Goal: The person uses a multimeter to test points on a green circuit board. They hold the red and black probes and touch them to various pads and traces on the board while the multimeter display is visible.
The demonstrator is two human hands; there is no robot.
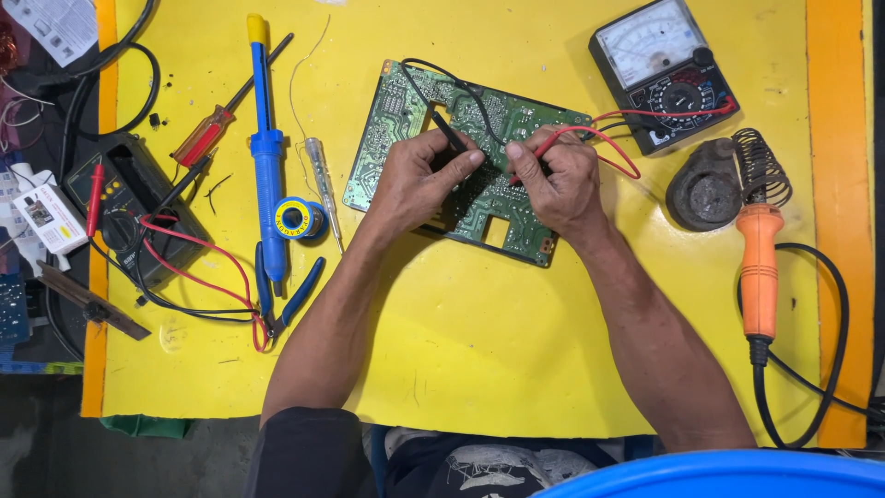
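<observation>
i see, far left, a dark meter (129, 198); then a blue pump (266, 148) beside a solder spool (297, 219). my left hand (419, 180) pinches the black probe (449, 132) over the green board (406, 120) mid-table. my right hand (558, 180) pinches the red probe (553, 143). an analog meter (664, 69) and an orange iron (760, 272) lie right.

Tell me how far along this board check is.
Done: the green circuit board lies flat on the yellow table, and the analog meter is wired up. In hand: the left hand presses the black probe and the right hand the red probe onto it. Left: the soldering iron sits in its stand, untouched.
</observation>
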